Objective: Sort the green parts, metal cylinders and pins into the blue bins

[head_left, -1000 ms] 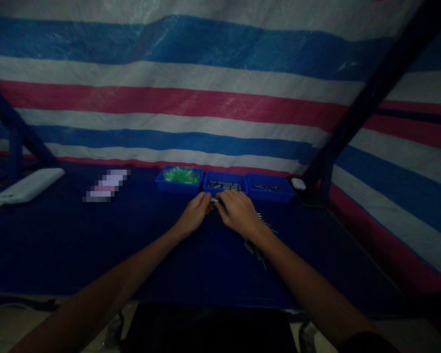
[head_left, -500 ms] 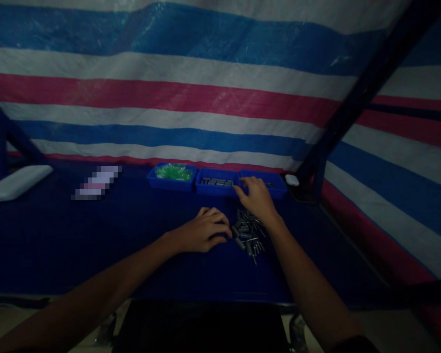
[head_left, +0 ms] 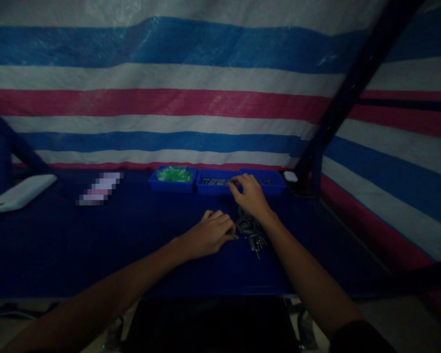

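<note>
On the table lies a loose pile of small grey metal cylinders and thin pins. My left hand is at the pile's left edge, thumb and fingers closed on one small metal cylinder. My right hand reaches past the pile to the right end of the middle blue bin, thumb and forefinger brought near each other. Anything between those fingers is too dark and small to make out. Grey cylinders lie in rows in that bin.
A left blue bin contains green clear plastic bags. Small metal parts lie in the right blue bin, beside a white case. Further left are a blurred-out flat item and a white object. Blue frame posts flank the table.
My left hand has closed on a cylinder at the pile's edge. My right hand has moved slightly left, toward the middle bin. The camera view has shifted a little.
</note>
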A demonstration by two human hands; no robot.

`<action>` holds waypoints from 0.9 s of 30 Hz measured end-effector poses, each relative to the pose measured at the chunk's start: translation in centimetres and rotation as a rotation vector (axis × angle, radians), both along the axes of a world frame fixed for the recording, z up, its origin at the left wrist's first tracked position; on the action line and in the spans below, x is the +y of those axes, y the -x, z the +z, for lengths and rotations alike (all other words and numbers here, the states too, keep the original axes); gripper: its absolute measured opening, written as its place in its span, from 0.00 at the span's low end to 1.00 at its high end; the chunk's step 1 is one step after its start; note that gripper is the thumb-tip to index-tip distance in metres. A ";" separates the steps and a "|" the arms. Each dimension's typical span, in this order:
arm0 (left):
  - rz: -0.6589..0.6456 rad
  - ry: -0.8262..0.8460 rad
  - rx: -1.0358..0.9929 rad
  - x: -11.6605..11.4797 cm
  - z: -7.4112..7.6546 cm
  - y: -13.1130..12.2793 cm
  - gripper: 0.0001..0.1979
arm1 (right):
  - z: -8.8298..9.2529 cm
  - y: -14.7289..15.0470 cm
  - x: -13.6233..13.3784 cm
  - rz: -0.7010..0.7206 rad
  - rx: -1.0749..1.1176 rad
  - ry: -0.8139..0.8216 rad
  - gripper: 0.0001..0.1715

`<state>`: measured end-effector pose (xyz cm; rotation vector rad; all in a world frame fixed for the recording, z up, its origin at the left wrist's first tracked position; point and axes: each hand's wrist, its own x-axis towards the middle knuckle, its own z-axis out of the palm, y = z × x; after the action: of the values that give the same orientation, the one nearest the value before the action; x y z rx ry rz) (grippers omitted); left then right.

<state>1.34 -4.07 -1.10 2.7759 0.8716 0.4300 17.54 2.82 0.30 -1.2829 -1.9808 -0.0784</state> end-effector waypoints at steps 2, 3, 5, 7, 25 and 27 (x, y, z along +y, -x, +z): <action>0.067 0.020 -0.052 0.8 -0.2 0.4 0.07 | 0.0 0.4 -0.3 0.059 0.017 0.003 0.13; 0.112 0.033 -0.099 1.3 -0.4 0.8 0.07 | 0.1 0.6 -0.5 0.098 0.025 0.003 0.13; 0.221 0.063 -0.222 2.6 -0.8 1.5 0.09 | 0.1 1.0 -1.0 0.189 0.022 0.002 0.13; 0.334 0.099 -0.351 3.9 -1.2 2.3 0.11 | 0.1 1.6 -1.5 0.273 -0.014 0.005 0.13; 0.385 0.258 -0.664 4.8 -1.2 3.1 0.12 | -1.3 3.6 -1.9 0.151 -0.066 0.104 0.13; 0.387 0.168 -0.637 4.6 -1.1 3.0 0.12 | -1.2 3.8 -1.8 0.086 -0.046 0.125 0.17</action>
<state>-1.65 0.56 -2.18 2.0933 1.1849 1.1567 13.78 0.99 -0.86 -1.2825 -2.1054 0.0591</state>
